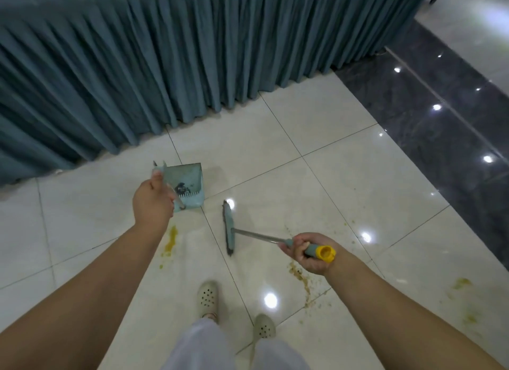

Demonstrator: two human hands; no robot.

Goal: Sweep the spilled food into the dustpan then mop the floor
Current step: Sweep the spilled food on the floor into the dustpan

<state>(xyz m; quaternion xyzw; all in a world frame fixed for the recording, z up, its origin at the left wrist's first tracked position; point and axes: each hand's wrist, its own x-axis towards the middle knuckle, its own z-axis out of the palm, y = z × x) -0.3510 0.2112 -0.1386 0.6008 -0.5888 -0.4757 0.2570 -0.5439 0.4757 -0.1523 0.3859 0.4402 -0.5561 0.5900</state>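
My left hand [153,201] grips the upright handle of a pale blue dustpan [190,183] that stands on the cream floor tiles, with dark debris inside it. My right hand [307,252] grips the grey handle with a yellow end cap [325,253] of a broom. The broom's teal head [228,227] rests on the floor just right of the dustpan. A yellow smear [170,240] lies below my left hand. Brown crumbs and streaks [301,280] lie under my right hand. Greenish spots [461,283] sit at the right.
A pleated teal table skirt [165,66] hangs down to the floor across the back. A dark marble strip [440,116] runs along the right side. My feet in pale perforated clogs [208,296] stand at the bottom centre.
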